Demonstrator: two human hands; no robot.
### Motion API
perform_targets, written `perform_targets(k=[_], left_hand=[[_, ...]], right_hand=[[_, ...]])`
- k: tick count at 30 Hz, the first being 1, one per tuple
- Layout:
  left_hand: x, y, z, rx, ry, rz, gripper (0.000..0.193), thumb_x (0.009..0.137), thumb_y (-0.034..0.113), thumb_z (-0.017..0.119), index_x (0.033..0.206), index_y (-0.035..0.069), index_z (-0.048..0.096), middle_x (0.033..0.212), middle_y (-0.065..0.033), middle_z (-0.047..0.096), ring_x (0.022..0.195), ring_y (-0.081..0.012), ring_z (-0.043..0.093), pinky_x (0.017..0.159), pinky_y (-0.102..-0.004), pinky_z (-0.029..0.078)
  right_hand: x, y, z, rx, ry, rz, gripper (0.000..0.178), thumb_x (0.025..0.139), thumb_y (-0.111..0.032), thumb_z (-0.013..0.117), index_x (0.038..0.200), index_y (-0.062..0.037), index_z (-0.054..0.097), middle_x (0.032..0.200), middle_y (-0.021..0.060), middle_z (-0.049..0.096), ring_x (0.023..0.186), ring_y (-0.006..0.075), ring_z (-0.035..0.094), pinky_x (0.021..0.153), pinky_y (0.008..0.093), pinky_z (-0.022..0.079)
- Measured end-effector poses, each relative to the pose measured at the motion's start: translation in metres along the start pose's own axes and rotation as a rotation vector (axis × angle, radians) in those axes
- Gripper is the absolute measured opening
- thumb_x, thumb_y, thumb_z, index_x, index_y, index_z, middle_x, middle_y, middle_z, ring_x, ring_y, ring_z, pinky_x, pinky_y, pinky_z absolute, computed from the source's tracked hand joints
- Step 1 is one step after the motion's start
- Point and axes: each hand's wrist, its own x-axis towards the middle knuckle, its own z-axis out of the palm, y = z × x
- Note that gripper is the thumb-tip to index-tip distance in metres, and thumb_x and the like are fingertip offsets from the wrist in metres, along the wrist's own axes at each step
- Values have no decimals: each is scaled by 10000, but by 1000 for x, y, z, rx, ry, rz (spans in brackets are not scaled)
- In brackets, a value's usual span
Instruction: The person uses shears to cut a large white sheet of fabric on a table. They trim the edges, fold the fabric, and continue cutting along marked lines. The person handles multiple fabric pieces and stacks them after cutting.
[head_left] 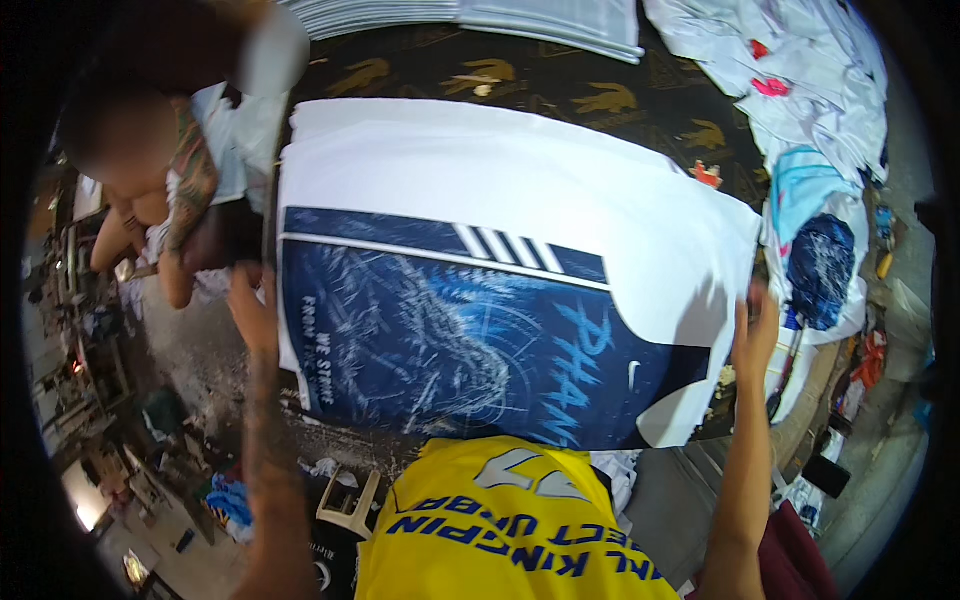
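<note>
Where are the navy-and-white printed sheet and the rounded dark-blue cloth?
Navy-and-white printed sheet (pixel 490 297): head view, upper part of its navy area.
Rounded dark-blue cloth (pixel 822 272): head view, middle of its surface.

A broad black table surface with gold printed figures (pixel 545 85) spans the far centre; a beige plastic stool (pixel 366 503) stands near, left of centre; scuffed grey floor (pixel 222 350) spreads left, with a bright white glow (pixel 88 512) at near left

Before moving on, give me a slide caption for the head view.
Left hand and right hand at opposite sides of a white sheet with a dark blue print, on a table.
</note>
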Motion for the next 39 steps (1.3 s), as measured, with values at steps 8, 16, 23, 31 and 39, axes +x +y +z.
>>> perform_targets(k=[8, 16, 23, 31, 39], left_hand=[[-230, -112, -24, 17, -78, 34, 204, 985, 135, 759, 1075, 27, 612, 1058, -178, 645, 1033, -368, 638, 940, -471, 487], [-208, -83, -31, 82, -101, 417, 257, 985, 47, 605, 1237, 25, 650, 1136, -223, 679, 1158, -443, 636, 1020, -526, 482], [-232, -142, -11, -74, 177, 194, 333, 1022, 171, 627, 1311, 8, 636, 1173, -196, 679, 1173, -411, 623, 1019, -539, 484], [-355, -109, 140, -571, 41, -1034, 646, 1086, 577, 521, 1487, 75, 589, 1464, -190, 629, 1323, -426, 586, 1094, -589, 478], [-393, -143, 356, -1829, -183, -1013, 724, 1053, 612, 551, 1508, 49, 557, 1501, -163, 623, 1363, -365, 597, 1186, -554, 460]], right_hand=[[-261, 1, -20, -170, -394, 118, 560, 873, -11, 735, 1410, -72, 590, 1373, 204, 556, 1262, 460, 539, 1085, 521, 452], [-271, 17, -25, -86, -298, -134, 629, 875, 45, 709, 1472, -94, 567, 1418, 204, 531, 1266, 443, 532, 1073, 539, 462], [-291, 32, -19, -85, -346, -207, 602, 883, -21, 719, 1465, -79, 574, 1428, 196, 541, 1317, 445, 516, 1117, 535, 437], [-397, 84, 86, 614, -590, 1043, 206, 958, -103, 720, 1161, -65, 730, 1063, 58, 747, 1028, 242, 704, 893, 414, 559], [-358, 160, 238, 635, -286, 792, 607, 948, -176, 801, 1500, -33, 593, 1517, 110, 618, 1375, 252, 566, 1149, 432, 429]])
